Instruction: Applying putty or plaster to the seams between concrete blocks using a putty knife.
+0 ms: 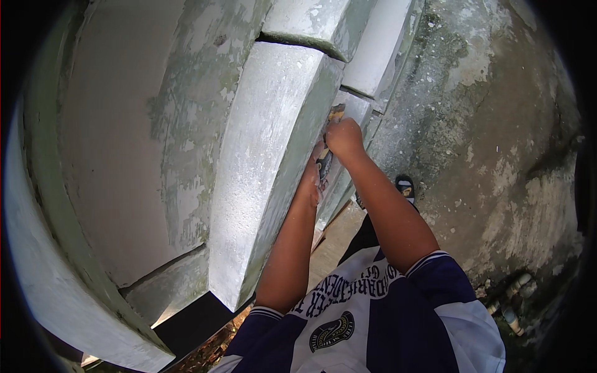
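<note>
Both hands are close together over the low ledge on the right side of the white concrete block (264, 118). My right hand (345, 138) is closed in a fist around a narrow dark thing with yellow patches (324, 160). It looks like a crumpled plastic packet, but its exact kind is hard to make out. A yellowish end of it shows beyond my right fist. My left hand (314, 169) is lower down, against the block's side, closed on the thing's near part. Its fingers are partly hidden.
More pale blocks (308, 18) stand beyond, with a dark gap between them. At left is a broad, patchy wall surface (118, 130). Stained concrete ground (485, 143) stretches along the right, with my sandalled foot (405, 186) on it. Several short pipe pieces (513, 320) lie at lower right.
</note>
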`<state>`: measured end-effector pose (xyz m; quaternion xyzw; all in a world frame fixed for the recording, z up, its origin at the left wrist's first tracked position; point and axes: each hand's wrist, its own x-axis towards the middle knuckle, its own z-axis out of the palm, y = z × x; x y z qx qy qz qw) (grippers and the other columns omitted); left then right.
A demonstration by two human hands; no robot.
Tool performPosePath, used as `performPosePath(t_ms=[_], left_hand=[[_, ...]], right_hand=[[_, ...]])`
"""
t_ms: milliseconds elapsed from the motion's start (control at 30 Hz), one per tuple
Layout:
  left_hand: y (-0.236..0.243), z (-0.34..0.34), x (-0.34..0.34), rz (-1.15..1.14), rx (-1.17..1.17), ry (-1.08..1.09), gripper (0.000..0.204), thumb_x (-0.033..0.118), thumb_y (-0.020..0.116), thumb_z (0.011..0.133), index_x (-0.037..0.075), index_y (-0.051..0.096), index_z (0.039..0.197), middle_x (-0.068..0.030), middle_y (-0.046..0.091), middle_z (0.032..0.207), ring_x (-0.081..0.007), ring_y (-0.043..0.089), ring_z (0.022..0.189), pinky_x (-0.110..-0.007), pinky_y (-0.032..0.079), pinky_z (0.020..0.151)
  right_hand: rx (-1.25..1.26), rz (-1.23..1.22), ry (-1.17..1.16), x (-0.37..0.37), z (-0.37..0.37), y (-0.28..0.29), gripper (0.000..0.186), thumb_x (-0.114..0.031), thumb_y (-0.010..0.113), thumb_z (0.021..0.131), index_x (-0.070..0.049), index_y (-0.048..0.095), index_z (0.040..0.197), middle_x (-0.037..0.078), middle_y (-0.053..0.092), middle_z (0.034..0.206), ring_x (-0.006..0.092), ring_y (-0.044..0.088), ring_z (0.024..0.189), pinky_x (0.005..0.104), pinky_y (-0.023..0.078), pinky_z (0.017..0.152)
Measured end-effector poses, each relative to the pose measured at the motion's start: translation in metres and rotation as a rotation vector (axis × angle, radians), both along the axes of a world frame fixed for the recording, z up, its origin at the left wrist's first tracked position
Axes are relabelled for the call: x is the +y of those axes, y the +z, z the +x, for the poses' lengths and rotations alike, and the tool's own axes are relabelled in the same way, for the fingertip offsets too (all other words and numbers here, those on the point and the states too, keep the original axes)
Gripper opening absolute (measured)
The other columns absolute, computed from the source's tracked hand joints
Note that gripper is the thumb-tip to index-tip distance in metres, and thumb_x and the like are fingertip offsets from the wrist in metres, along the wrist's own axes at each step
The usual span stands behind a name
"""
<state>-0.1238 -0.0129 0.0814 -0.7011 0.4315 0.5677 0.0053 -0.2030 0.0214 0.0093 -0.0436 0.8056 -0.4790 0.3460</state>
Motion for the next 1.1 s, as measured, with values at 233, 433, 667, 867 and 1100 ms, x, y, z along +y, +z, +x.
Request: performPosePath(t_ms=[233,433,667,867,1100], left_hand=[[-0.006,0.019,0.007,-0.010,0.128,0.075,0.028,0.038,0.067,0.085,0.011,0.060,0.081,-0.0029,0.050,0.052,-0.0155,0.039,0.032,-0.028,0.024,0.029],[-0.012,0.019,0.000,-0.019,0.091,-0.024,0.030,0.039,0.067,0.085,0.012,0.059,0.075,-0.0037,0.049,0.051,-0.0147,0.040,0.033,-0.028,0.025,0.029],[-0.022,-0.015,-0.013,-0.107,0.123,-0.022,0.029,0.038,0.070,0.081,0.011,0.061,0.075,-0.0027,0.049,0.053,-0.0147,0.041,0.035,-0.027,0.030,0.032],[-0.018,0.015,0.011,-0.185,0.179,-0.052,0.027,0.034,0.069,0.082,0.009,0.063,0.082,-0.0031,0.051,0.056,-0.0146,0.041,0.036,-0.028,0.029,0.032],[-0.022,0.001,0.004,-0.184,0.259,-0.017,0.025,0.030,0.067,0.084,0.006,0.063,0.091,-0.0036,0.053,0.058,-0.0149,0.042,0.036,-0.028,0.029,0.031]], right_hand=[[0.023,0.035,0.048,0.002,0.016,-0.002,0.028,-0.016,0.054,0.082,0.009,0.065,0.087,0.029,0.065,0.087,0.0433,0.064,0.089,0.0474,0.052,0.078],[0.003,-0.002,-0.051,-0.003,0.017,-0.011,0.030,-0.021,0.052,0.087,0.006,0.064,0.087,0.029,0.065,0.086,0.0461,0.063,0.088,0.0495,0.050,0.080],[0.215,0.023,0.065,-0.006,-0.025,0.000,0.028,-0.022,0.057,0.081,0.004,0.067,0.082,0.027,0.065,0.084,0.0416,0.065,0.085,0.0487,0.052,0.077],[0.323,0.066,0.209,0.008,0.007,-0.008,0.021,-0.018,0.062,0.073,0.000,0.071,0.080,0.023,0.066,0.081,0.0364,0.067,0.081,0.0456,0.054,0.073],[0.364,0.058,0.242,-0.001,-0.015,-0.005,0.019,-0.017,0.062,0.074,-0.003,0.073,0.082,0.021,0.067,0.084,0.0383,0.067,0.085,0.0448,0.054,0.075]])
